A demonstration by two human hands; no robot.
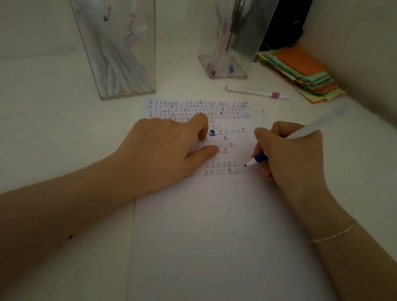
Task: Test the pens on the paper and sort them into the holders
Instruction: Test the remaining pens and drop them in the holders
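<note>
A white sheet of paper (221, 227) lies on the table, its upper part covered in rows of small ink marks. My right hand (292, 161) grips a white pen with a blue collar (261, 157), its tip touching the paper at the right end of a row. My left hand (168, 149) rests flat on the paper with fingers spread, holding nothing. A clear holder (115, 42) at the back left contains several white pens. A second clear holder (230, 37) behind the paper has a few pens. A white pen with a purple band (258, 92) lies loose beyond the paper.
A stack of orange, green and yellow paper notes (302, 73) sits at the back right by the wall. A dark object (289, 17) stands in the corner behind the second holder. Walls close the back and right sides.
</note>
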